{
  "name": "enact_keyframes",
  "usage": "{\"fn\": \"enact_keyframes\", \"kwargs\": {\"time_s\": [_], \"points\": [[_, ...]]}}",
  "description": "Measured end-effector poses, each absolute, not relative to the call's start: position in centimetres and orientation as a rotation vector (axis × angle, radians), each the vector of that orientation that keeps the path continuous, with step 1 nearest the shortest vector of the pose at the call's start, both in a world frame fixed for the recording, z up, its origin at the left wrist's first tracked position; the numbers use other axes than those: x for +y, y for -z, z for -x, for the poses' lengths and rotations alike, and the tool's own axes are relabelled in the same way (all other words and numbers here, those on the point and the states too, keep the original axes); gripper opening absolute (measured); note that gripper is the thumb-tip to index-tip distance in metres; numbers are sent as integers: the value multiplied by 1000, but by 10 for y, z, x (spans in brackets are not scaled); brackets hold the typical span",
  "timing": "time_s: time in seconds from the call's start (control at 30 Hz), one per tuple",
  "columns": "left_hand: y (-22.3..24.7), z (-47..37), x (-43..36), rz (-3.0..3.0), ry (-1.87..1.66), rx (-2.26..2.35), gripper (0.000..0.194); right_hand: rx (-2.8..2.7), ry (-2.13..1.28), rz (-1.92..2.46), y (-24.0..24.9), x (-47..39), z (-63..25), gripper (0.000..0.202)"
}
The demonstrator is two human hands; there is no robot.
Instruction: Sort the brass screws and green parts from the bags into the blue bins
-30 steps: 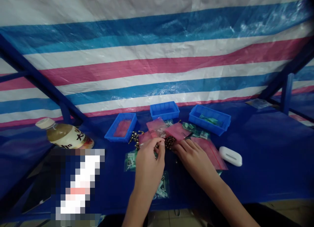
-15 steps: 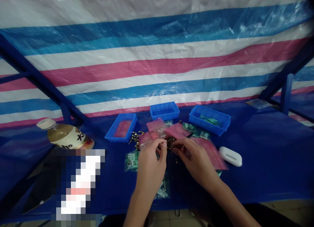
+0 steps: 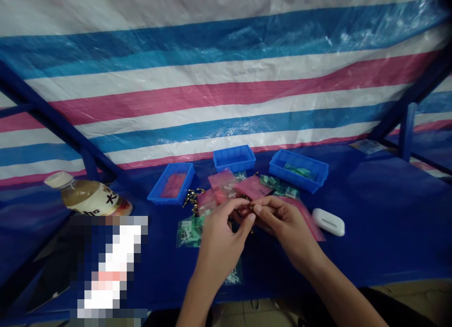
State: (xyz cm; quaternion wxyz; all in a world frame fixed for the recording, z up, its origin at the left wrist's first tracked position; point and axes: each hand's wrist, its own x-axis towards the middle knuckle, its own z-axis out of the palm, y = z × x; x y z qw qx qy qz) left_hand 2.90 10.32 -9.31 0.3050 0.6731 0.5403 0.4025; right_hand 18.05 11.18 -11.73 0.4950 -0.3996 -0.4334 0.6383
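My left hand (image 3: 224, 230) and my right hand (image 3: 287, 226) meet over the middle of the blue table, fingertips nearly touching. Both are pinched around something small and dark that I cannot make out. Beneath and behind them lie pink bags (image 3: 252, 187) and green bags with pale parts (image 3: 189, 230). Small brass-coloured pieces (image 3: 192, 196) sit loose to the left of the pink bags. The pile of dark small parts is mostly hidden by my hands.
Three blue trays stand behind: left with a pink bag (image 3: 152, 198), middle (image 3: 234, 165), right with green bags (image 3: 298, 180). A white case (image 3: 328, 222) lies right. A bottle (image 3: 88, 196) stands at the left edge. A striped sheet (image 3: 226, 96) hangs behind, between blue frame bars.
My hands have come together and lifted slightly from the dark pile, which they now cover. The view has shifted a little.
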Motion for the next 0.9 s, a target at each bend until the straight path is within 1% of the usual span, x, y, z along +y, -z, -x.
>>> {"fn": "enact_keyframes", "kwargs": {"time_s": [0.2, 0.47, 0.63, 0.73, 0.8, 0.83, 0.9], "points": [[95, -34, 101, -1963, -1192, 1446, 14, -1060, -1511, 984, 119, 111, -180, 37], [100, -34, 103, -1976, -1243, 1488, 20, -1161, -1485, 967, 117, 112, -178, 34], [104, -38, 103, -2030, -1225, 1484, 24, -1099, -1508, 990, 116, 110, -177, 36], [104, -41, 102, -2028, -1217, 1475, 27, -1054, -1499, 1028, 112, 112, -177, 34], [104, -41, 101, -2004, -1242, 1510, 32, -998, -1381, 1059, 106, 116, -183, 30], [103, -41, 101, -1980, -1263, 1539, 36, -969, -1257, 1072, 102, 118, -189, 27], [101, -39, 100, -1910, -1308, 1609, 40, -907, -872, 1083, 91, 120, -208, 21]]}}
